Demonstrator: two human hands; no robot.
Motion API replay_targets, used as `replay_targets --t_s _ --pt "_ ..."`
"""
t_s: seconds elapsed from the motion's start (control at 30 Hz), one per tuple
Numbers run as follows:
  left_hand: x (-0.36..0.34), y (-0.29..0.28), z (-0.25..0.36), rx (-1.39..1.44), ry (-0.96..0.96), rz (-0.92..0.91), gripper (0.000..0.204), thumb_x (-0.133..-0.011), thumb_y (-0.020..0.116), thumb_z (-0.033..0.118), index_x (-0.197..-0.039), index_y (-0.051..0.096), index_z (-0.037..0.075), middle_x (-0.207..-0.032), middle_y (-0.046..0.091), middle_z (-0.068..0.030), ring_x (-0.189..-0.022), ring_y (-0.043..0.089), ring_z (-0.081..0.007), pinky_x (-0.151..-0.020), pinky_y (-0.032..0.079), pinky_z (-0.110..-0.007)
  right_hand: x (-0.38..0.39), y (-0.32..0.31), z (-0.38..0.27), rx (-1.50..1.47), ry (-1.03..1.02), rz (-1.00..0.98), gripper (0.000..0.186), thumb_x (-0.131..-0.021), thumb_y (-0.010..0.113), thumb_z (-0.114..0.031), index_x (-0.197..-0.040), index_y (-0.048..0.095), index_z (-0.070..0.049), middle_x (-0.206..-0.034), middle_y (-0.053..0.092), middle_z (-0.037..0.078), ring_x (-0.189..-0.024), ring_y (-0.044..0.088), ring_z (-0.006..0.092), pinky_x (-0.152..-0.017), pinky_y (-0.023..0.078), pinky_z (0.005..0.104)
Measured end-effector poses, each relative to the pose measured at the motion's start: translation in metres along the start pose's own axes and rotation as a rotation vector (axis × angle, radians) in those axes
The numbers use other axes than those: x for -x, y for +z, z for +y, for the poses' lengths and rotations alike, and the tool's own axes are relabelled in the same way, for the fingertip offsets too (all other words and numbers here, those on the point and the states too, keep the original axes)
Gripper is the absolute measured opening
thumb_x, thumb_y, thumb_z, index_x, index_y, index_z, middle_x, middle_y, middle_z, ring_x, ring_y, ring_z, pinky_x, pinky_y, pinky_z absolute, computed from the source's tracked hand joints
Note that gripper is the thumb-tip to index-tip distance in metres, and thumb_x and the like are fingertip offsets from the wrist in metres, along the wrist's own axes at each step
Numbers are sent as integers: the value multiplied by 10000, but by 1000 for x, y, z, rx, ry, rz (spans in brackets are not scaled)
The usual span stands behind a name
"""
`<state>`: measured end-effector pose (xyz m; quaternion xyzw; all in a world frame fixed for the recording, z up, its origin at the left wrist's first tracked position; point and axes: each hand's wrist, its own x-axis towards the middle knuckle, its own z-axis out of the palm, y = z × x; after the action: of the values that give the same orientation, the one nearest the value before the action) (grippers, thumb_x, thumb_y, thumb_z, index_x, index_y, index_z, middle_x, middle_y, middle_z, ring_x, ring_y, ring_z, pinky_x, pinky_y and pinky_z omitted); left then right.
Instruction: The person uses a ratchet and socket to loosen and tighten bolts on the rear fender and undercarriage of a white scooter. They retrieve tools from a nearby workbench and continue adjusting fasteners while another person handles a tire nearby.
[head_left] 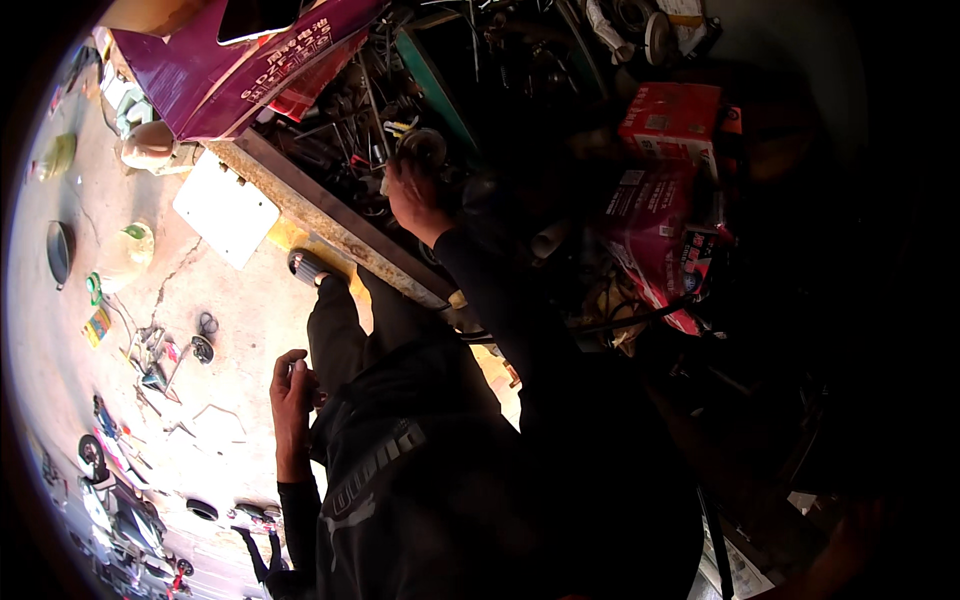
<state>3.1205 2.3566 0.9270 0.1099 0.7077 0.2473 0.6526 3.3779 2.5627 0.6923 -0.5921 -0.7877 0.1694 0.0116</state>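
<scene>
Head view. The right hand reaches forward on an extended arm in a black sleeve into an open, rust-edged metal box filled with dark metal tools and rods. The fingers of this hand curl around a small round grey metal part at the fingertips; the part sits just above the hand, over the tool clutter. Whether the hold is firm cannot be told, because that area is in shadow.

The left hand hangs low beside the person's black trousers, well apart from the right hand. Its fingers are bent inward into a loose fist, and a small pale object shows at the fingertips; its kind is too small to tell.

Left of the left hand, scattered small metal parts and wire pieces lie on the cracked concrete floor. A flat white rectangular panel lies on the floor just left of the box edge, between the two hands. A grey-soled shoe rests at the box edge below the right hand. Above and left of the right hand, a folded purple cardboard sheet leans over the box. Right of the right hand, red cardboard boxes stand stacked in shadow.
</scene>
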Motion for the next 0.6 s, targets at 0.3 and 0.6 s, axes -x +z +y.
replay_targets --t_s 0.3,0.6 --pt "-7 17 -15 -29 -89 45 257 -1002 531 270 -1164 568 74 -652 460 35 -536 440 -49 -506 418 -215 -62 -139 22 -438 279 250 463 -898 624 -197 -1302 494 -13 -1151 629 241 -1048 618 399 -883 510 422" --pt "-30 17 -35 -66 -137 20 239 -1001 524 279 -1142 574 92 -640 455 43 -507 450 -45 -469 393 -206 -210 -168 270 284 176 -38 608 -805 556 -32 -1399 452 -108 -1392 515 134 -1258 498 337 -1034 428 423"
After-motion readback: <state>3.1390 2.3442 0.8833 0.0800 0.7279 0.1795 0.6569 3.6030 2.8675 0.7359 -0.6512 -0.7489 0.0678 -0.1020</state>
